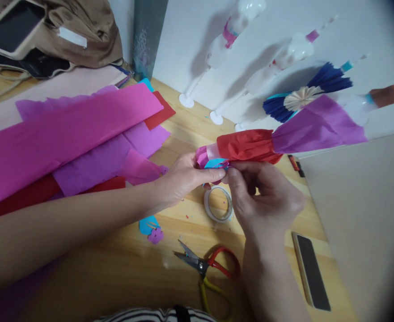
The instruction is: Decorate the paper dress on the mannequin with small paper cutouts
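My left hand (185, 179) is closed round the lower end of a paper-dressed figure, its thumb pressing a small blue and pink paper piece (216, 164). My right hand (260, 192) pinches the edge of that same piece between thumb and fingers; the fingertips hide exactly where it is held. The figure has gathered red paper (245, 145) above my hands, then a purple paper skirt (319, 125) and a brown top (386, 96). Beneath my hands a roll of white tape (218, 204) lies on the table.
Scissors (201, 266) with red and yellow handles lie open nearby. Left of them are a blue cutout and a purple paper flower (155, 235). Pink paper (72, 127) tops a pile of sheets. White figures (217, 53) stand by the wall. A phone (311, 270) lies right.
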`<state>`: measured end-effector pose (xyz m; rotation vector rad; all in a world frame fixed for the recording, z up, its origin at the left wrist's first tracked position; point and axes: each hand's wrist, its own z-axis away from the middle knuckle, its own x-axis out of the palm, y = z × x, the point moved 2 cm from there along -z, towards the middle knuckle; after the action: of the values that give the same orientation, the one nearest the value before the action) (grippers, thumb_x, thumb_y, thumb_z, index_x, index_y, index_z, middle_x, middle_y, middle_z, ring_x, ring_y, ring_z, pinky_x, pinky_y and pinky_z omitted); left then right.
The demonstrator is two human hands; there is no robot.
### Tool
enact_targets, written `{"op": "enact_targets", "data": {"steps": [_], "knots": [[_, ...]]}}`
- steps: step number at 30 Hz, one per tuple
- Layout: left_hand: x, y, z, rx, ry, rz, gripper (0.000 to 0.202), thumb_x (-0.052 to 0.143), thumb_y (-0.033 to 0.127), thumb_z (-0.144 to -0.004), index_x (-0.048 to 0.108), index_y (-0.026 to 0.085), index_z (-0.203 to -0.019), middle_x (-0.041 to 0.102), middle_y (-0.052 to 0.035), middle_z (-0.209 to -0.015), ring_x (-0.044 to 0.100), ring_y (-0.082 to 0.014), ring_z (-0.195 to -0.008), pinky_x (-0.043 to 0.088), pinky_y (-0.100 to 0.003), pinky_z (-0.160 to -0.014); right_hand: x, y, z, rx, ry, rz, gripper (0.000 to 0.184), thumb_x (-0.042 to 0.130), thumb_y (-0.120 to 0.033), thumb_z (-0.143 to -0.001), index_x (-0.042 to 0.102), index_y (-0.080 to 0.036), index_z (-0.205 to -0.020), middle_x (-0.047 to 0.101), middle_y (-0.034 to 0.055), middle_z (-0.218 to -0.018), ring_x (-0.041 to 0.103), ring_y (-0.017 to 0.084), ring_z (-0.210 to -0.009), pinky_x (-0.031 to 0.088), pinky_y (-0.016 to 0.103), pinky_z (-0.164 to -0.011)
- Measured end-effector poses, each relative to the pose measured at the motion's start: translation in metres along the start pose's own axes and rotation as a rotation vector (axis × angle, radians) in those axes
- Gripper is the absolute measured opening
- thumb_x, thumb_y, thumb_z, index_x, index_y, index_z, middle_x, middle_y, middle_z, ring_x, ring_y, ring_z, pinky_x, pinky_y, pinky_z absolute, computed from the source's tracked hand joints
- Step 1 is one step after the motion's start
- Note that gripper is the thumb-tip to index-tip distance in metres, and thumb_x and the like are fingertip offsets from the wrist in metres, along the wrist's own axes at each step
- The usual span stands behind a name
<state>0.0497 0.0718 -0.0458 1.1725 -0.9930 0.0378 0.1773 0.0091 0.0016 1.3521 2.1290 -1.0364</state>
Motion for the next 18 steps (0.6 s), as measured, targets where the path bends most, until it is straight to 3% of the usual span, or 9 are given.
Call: {"op": "enact_targets", "data": {"steps": [11, 18], "knots": [[0.0007, 0.0018, -0.0016, 0.044, -0.008, -0.053, 0.022, 0.082, 0.023, -0.068, 0.066, 0.015, -0.081, 0.06, 0.0004, -0.075, 0.054, -0.0129, -0.073, 0.045, -0.029, -0.075, 0.0064, -0.0029, 0.0009, 0.177, 0.03, -0.075, 0.011, 0.068, -0.027, -0.089, 0.068, -0.023, -0.079, 0.067, -0.0041, -0.058, 0.057, 0.013, -0.046, 0.045, 0.027, -0.046], [0.0011, 0.0029, 0.0003, 0.027, 0.005, -0.062, 0.02, 0.078, 0.023, -0.072, 0.063, 0.014, -0.081, 0.059, 0.0005, -0.073, 0.052, -0.0111, -0.068, 0.042, -0.026, -0.068, 0.0024, -0.0037, 0.0026, 0.23, -0.023, -0.154, 0.008, 0.067, -0.027, -0.09, 0.07, -0.023, -0.084, 0.068, -0.0027, -0.061, 0.058, 0.015, -0.048, 0.047, 0.03, -0.048]]}}
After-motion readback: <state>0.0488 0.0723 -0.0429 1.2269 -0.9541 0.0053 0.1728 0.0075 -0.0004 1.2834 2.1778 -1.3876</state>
